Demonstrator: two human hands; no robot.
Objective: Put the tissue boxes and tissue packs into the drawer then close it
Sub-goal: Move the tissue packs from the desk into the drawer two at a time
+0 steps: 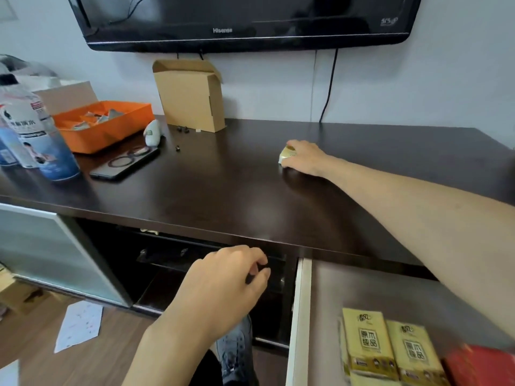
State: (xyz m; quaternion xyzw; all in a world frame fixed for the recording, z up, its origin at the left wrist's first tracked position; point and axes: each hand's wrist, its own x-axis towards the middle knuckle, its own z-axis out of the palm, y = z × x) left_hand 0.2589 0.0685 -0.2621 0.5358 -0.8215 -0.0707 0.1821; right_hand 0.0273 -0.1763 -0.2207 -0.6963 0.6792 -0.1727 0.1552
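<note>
The drawer (299, 316) stands pulled out at the lower right, under the dark cabinet top (223, 185). Inside it lie two yellow tissue packs (390, 346) side by side and a red box (482, 366) at the right edge. On the cabinet top, my right hand (305, 157) is closed over another yellow tissue pack (285, 154), mostly hidden by the fingers. My left hand (223, 285) hovers in front of the open shelf left of the drawer, fingers loosely curled, holding nothing.
An orange tray (106, 125), a cardboard box (192, 98), a phone (125, 164), a white bottle (36, 135) and small dark bits (182, 130) sit on the left of the top. A TV (245, 20) hangs above. Papers (78, 324) lie on the floor.
</note>
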